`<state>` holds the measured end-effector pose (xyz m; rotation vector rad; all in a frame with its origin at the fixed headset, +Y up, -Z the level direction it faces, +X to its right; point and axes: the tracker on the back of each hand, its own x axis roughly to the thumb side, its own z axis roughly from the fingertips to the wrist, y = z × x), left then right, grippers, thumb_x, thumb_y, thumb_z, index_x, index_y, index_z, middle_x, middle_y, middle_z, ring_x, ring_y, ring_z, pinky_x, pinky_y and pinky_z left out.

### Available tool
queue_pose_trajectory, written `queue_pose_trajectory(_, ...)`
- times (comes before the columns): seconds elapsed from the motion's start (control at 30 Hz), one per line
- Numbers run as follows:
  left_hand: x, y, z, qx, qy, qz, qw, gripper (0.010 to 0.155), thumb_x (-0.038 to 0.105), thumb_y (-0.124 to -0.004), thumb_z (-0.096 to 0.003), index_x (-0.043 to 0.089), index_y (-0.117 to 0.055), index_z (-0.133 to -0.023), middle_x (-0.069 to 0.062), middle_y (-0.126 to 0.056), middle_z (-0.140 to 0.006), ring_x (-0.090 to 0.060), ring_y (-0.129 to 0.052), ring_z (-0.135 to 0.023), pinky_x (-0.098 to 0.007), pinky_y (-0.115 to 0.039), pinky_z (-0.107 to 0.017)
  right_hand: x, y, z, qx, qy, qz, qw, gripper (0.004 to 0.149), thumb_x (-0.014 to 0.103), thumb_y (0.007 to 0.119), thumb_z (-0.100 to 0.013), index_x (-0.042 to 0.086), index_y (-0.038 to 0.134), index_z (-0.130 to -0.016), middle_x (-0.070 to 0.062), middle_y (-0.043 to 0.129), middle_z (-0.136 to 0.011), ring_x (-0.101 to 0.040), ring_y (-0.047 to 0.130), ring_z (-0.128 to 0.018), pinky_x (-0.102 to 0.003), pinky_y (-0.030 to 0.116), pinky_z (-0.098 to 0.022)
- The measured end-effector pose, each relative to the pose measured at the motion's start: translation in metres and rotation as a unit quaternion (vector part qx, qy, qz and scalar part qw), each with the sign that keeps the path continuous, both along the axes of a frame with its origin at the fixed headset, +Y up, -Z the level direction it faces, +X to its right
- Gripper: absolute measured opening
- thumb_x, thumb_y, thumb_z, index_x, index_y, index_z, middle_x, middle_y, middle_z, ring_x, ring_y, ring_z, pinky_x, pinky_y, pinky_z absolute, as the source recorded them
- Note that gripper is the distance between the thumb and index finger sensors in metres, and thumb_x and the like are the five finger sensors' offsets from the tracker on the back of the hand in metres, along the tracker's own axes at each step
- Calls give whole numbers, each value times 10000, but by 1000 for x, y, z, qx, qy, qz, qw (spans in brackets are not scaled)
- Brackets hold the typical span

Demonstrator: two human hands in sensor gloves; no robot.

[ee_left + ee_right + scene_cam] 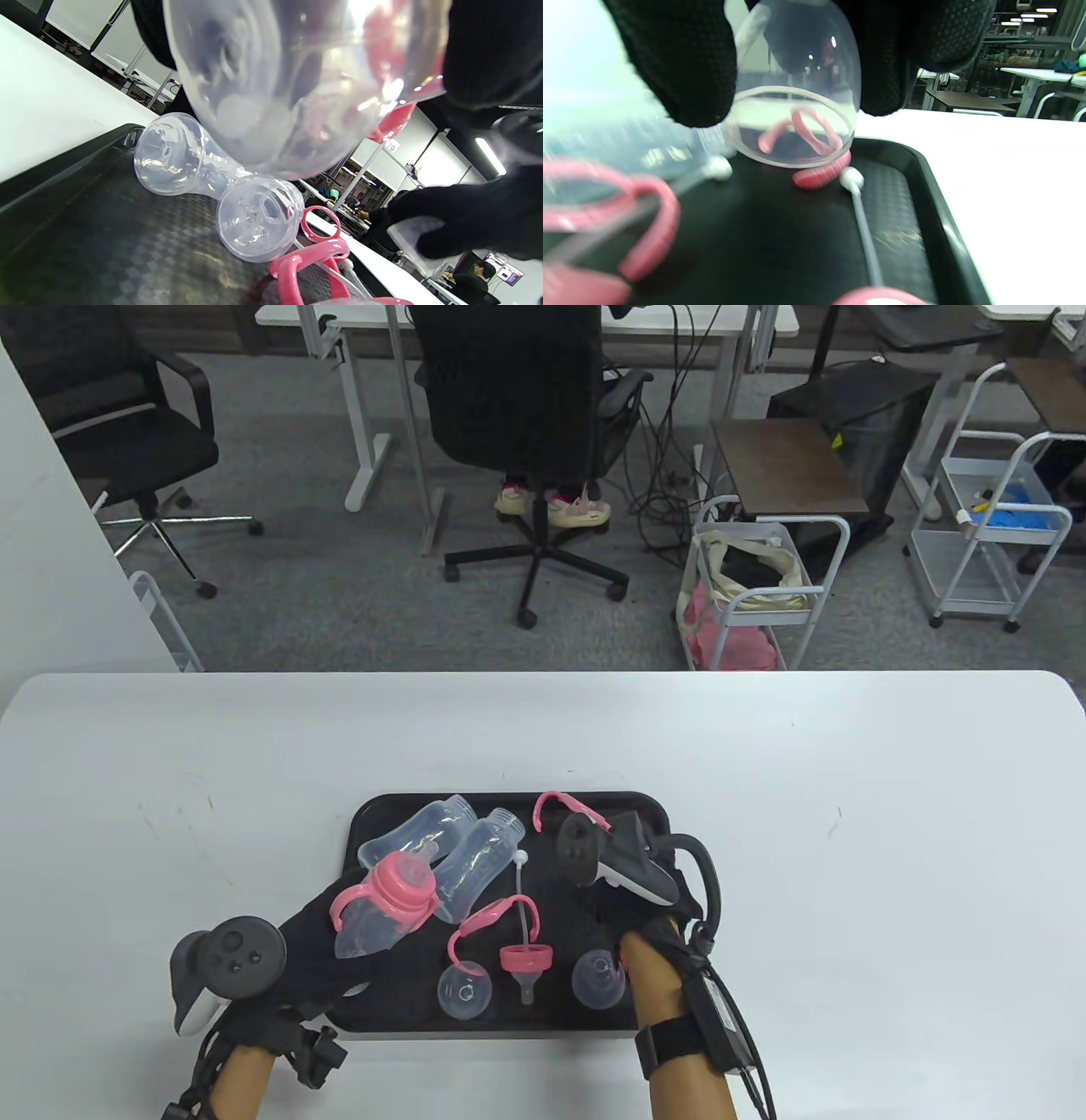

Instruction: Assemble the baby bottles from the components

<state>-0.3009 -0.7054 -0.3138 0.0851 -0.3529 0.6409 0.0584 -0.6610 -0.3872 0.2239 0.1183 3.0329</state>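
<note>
**A:** Two hands, two parts in play. The left hand [314, 942] grips a part-built bottle [373, 912], already wearing its pink collar and handles [405, 886] with a teat on top, and holds it tilted over the near-left of the black tray [653, 814]. The left wrist view shows the bottle's clear base lifted off the tray floor.

**B:** And the right hand [632, 899]?

**A:** Its fingers [683, 63] pinch a clear dome cap [797, 106] from above, open rim facing down, just over the tray on the right side. My guess is that the cap goes onto the held bottle next.

**B:** How would you do that well?

**A:** Bring the bottle upright first, so the teat points straight up. Then carry the cap left, centre its rim over the collar, and press down evenly rather than at an angle; a tilted cap could catch on the teat. The left hand should hold the body firmly, since clear plastic looks slippery.

**B:** What is left on the tray?

**A:** Two bare bottle bodies [475, 857] lie side by side at the far left. Near the middle sit a loose pink handle ring [492, 916], a straw [519, 891], a pink collar with teat [526, 963] and another clear cap [464, 991]. A second pink handle ring [560, 806] lies at the far edge. The tray rests on the white worktop [848, 857].
</note>
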Motion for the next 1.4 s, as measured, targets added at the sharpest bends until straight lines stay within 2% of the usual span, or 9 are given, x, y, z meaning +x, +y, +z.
queue_pose_trajectory(0.13, 2, 1, 1, 9, 1, -15, 1000, 975, 737, -876, -359, 327, -482, -1151, 127, -740, -1099, -162, -902, -959, -509, -719, -739, 15, 18, 18, 24, 12, -159, 987, 756, 493, 937, -444, 171, 639, -1061, -160, 743, -1044, -379, 877, -825, -552, 720, -633)
queue_pose_trajectory(0.33, 10, 4, 5, 34, 0, -73, 997, 972, 733, -888, -346, 360, -481, -1147, 148, -733, -1104, -162, -893, -971, -521, -709, -745, 24, 11, 49, 36, 82, -408, 909, 759, 500, 924, -462, 175, 615, -1074, -157, 720, -1057, -380, 855, -838, -553, 705, -651)
queue_pose_trajectory(0.43, 16, 5, 6, 44, -6, -102, 994, 967, 729, -891, -345, 370, -482, -1144, 155, -733, -1103, -162, -890, -974, -524, -707, -747, 21, 0, 62, 54, 119, -469, 874, 759, 499, 920, -467, 176, 606, -1078, -156, 712, -1062, -377, 850, -843, -558, 701, -655)
queue_pose_trajectory(0.57, 28, 6, 10, 59, -19, -140, 988, 968, 729, -894, -339, 381, -481, -1142, 159, -730, -1104, -162, -888, -977, -526, -705, -749, 14, -12, 73, 73, 149, -495, 853, 762, 504, 913, -469, 187, 590, -1082, -143, 691, -1073, -370, 835, -857, -556, 697, -663)
queue_pose_trajectory(0.63, 32, 6, 12, 64, -25, -154, 986, 967, 728, -895, -339, 381, -483, -1142, 163, -731, -1103, -144, -889, -978, -526, -705, -749, 10, -18, 76, 77, 156, -500, 848, 762, 495, 921, -465, 187, 592, -1080, -145, 688, -1074, -379, 826, -858, -561, 693, -664)
queue_pose_trajectory(1.0, 67, 11, 25, 101, -62, -186, 975, 970, 730, -900, -324, 398, -482, -1134, 175, -729, -1100, -135, -886, -980, -524, -702, -754, -16, -27, 90, 56, 209, -436, 874, 759, 465, 926, -463, 202, 574, -1082, -131, 631, -1102, -385, 775, -902, -537, 692, -664)
queue_pose_trajectory(1.13, 68, 15, 28, 120, -58, -175, 975, 966, 726, -911, -314, 389, -508, -1125, 161, -750, -1080, -135, -902, -950, -514, -715, -745, -18, -27, 92, 45, 219, -449, 865, 757, 458, 901, -488, 212, 530, -1100, -136, 570, -1124, -397, 710, -930, -543, 667, -681)
queue_pose_trajectory(1.23, 74, 16, 31, 142, -63, -180, 971, 969, 713, -936, -293, 379, -540, -1112, 144, -775, -1057, -142, -915, -923, -509, -732, -731, -25, -33, 91, -2, 241, -443, 864, 795, 465, 874, -512, 233, 418, -1121, -151, 478, -1154, -417, 679, -967, -564, 651, -705)
queue_pose_trajectory(1.4, 75, 18, 34, 173, -59, -202, 962, 980, 711, -953, -267, 354, -584, -1101, 136, -821, -1016, -145, -946, -874, -483, -764, -705, -30, -37, 92, 3, 242, -440, 865, 804, 478, 861, -506, 230, 390, -1109, -158, 472, -1124, -416, 719, -918, -531, 706, -670)
